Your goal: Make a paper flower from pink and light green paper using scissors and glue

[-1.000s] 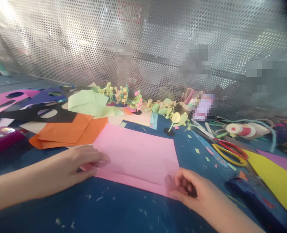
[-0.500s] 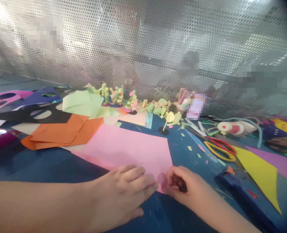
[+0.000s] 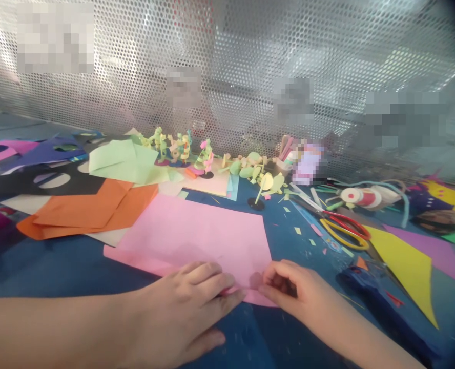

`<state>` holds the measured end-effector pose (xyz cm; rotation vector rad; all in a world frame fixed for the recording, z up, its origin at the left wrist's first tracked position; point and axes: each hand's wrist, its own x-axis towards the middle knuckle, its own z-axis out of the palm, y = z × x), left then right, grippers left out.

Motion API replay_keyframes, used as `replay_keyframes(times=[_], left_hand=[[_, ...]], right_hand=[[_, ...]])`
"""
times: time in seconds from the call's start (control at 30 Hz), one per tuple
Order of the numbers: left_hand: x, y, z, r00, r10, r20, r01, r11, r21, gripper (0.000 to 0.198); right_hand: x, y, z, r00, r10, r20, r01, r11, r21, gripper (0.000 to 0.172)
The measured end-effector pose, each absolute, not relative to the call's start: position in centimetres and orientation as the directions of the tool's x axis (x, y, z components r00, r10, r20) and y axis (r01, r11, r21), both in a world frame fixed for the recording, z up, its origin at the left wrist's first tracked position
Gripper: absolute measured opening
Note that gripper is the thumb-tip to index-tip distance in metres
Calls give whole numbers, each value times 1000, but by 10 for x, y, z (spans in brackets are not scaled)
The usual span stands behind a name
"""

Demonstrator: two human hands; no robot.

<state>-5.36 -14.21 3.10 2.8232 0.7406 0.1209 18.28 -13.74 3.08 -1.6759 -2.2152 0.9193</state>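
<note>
A sheet of pink paper (image 3: pixel 200 230) lies on the blue table in front of me. Its near long edge seems turned up in a narrow strip, though my hands cover part of that. Across this edge lies my left hand (image 3: pixel 197 307), palm down, fingers stretched out and thumb apart below the sheet. At the near right corner, my right hand (image 3: pixel 289 287) pinches the paper between thumb and curled fingers. The tips of both hands are close together but apart.
Orange paper (image 3: pixel 85 207) and black paper (image 3: pixel 16 179) lie to the left. Scissors (image 3: pixel 346 230), a spool (image 3: pixel 360 197), yellow paper (image 3: pixel 404 271) and a dark blue tool (image 3: pixel 377 297) lie at right. Small paper figures (image 3: pixel 183 148) stand before a perforated metal screen (image 3: pixel 235 61).
My left hand has slid slightly left along the near edge. More of the turned strip shows at the sheet's left end and by my right hand. The whole view has shifted a little.
</note>
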Motion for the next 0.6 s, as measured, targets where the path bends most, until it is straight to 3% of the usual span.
replay_keyframes(times=[0.37, 0.6], left_hand=[[-56, -138, 28, 870, 489, 61, 454, -844, 286, 47], [-55, -140, 30, 869, 489, 74, 459, -854, 244, 47]], right_hand=[[188, -138, 26, -384, 902, -197, 800, 219, -559, 7], [186, -139, 27, -404, 898, -175, 826, 275, -492, 7]])
